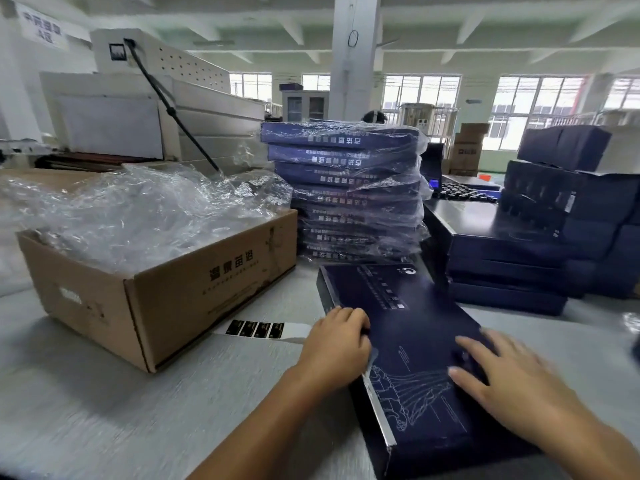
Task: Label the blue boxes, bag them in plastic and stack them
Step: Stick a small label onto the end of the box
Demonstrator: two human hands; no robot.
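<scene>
A flat dark blue box [408, 327] with white line art lies on the grey table in front of me, unbagged. My left hand [337, 344] holds its left edge with curled fingers. My right hand [498, 372] rests flat on the lid with fingers spread and slightly blurred. A strip of black labels [254, 329] on white backing lies just left of the box. Behind the box stands a tall stack of bagged blue boxes [346, 192] in clear plastic. A pile of unbagged blue boxes [505, 258] sits to the right.
An open cardboard carton [166, 299] full of clear plastic bags [138, 209] stands on the left. A white machine [156, 109] with a black cable is behind it. More dark boxes [568, 188] are piled at the far right. A person's head shows behind the stack.
</scene>
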